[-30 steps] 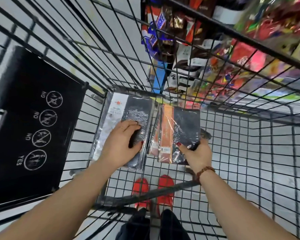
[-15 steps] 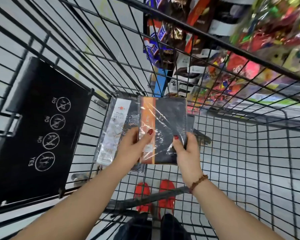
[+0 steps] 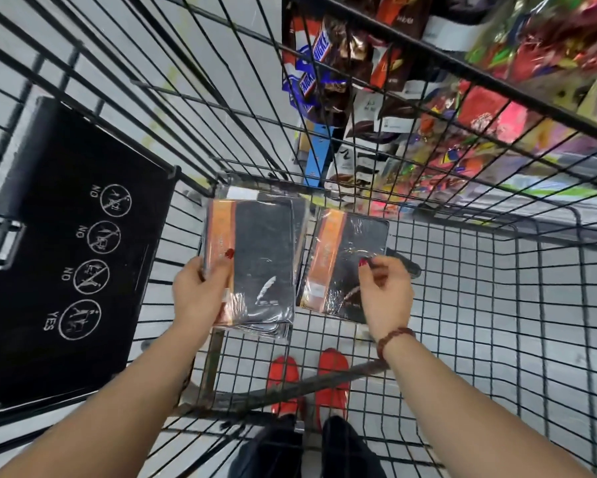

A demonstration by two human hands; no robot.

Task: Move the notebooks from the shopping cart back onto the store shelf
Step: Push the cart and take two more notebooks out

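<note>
By the look of things the task is only at its gathering stage. No notebook has reached the store shelf (image 3: 443, 27), which runs along the upper right of the frame behind the cart wire and shows only sweets and snack bags. Every notebook in view is inside the shopping cart (image 3: 480, 305), at centre frame over its wire floor. The left hand (image 3: 200, 294), just left of centre, has its grip clenched on the left edge of a stack of notebooks (image 3: 259, 263), thumb on the top cover and fingers beneath. Just to the right of the stack a single notebook (image 3: 342, 257) lies tilted. The right hand (image 3: 386, 294) hangs over the single notebook's lower right part with fingers curled, and I cannot tell whether that grip pinches the plastic wrap or merely touches it. In my judgement, what remains is to add the single notebook to the stack, lift everything out and set it on the shelf. Two notebooks show a black cover with an orange band, one topping the stack and one alone. Beneath the top one several more edges show, one with a white label, but they overlap too much to number. Also in view are two hands, one beaded bracelet (image 3: 393, 336) on the right wrist and two red shoes (image 3: 283, 374) at bottom centre. One black seat flap (image 3: 66, 236) at the left bears four round signs, three marked NO and one YES.
</note>
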